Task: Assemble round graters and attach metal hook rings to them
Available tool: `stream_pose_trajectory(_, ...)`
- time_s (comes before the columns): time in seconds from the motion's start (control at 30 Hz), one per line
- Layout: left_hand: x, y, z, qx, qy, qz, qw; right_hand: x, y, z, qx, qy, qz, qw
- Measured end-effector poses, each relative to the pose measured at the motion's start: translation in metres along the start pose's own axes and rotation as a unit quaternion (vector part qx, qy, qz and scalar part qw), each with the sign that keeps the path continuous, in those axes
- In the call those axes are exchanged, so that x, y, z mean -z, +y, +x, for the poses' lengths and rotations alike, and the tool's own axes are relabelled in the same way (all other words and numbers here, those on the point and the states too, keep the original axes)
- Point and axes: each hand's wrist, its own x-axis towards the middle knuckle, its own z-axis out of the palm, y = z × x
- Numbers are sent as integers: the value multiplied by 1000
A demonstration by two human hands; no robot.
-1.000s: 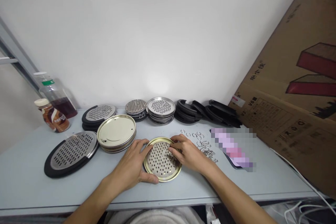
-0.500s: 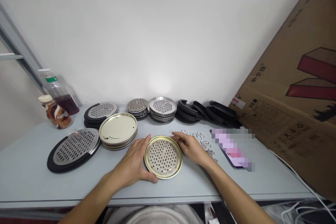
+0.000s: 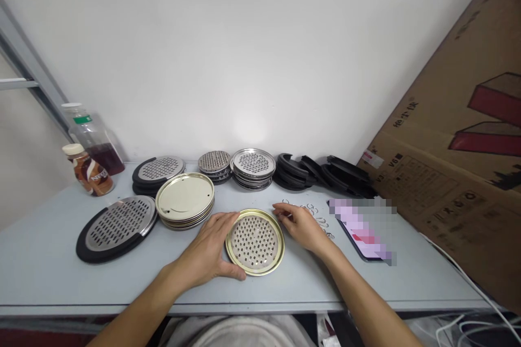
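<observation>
A round metal grater disc (image 3: 254, 241) with rows of holes lies flat on the table inside a gold-coloured rim. My left hand (image 3: 209, 249) curves round its left side, fingers at the upper edge and thumb at the lower edge. Close by the upper right of the rim is my right hand (image 3: 300, 226), its fingers loosely bent and parted, with nothing visible in them. Just behind that hand several small wire rings (image 3: 312, 209) are scattered, partly covered by it. To the left stands a stack of gold-rimmed round lids (image 3: 185, 195).
A black-edged grater (image 3: 122, 223) lies at left, with similar ones behind. Along the wall are stacked grater discs (image 3: 254, 162) and black curved pieces (image 3: 291, 173). Bottles (image 3: 91, 173) stand far left. A phone (image 3: 366, 238) and large carton (image 3: 443, 173) occupy the right.
My right hand has shifted slightly right, its fingertips drawing back from the disc's rim. My left hand keeps its place around the disc. The whole view has moved a little.
</observation>
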Motion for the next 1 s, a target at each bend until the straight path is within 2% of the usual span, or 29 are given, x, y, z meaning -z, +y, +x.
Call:
stream_pose_trajectory(0.13, 0, -2, -1, 13, -32, 7, 999, 6, -1, -3, 9, 7, -55, 998)
stream_pose_trajectory(0.27, 0, -5, -4, 17, -83, 41, 996, 9, -13, -9, 84, -23, -65, 994)
stream_pose_trajectory(0.47, 0, -3, -5, -14, -82, 64, 994, 0, -27, -18, 135, -151, -53, 978)
stream_pose_trajectory(0.53, 0, -4, -5, -16, -83, 68, 994, -5, -27, -19, 141, -173, -66, 972)
stream_pose_trajectory(0.8, -1, -5, -5, 15, -95, 64, 993, -4, -29, -22, 140, -172, -64, 973)
stream_pose_trajectory(0.9, 1, -3, -5, 19, -103, 63, 993, 2, -28, -14, 129, -132, -55, 981)
stream_pose_trajectory(1.0, 3, 0, -5, 28, -115, 59, 991, 10, -25, 12, 136, 32, -91, 986)
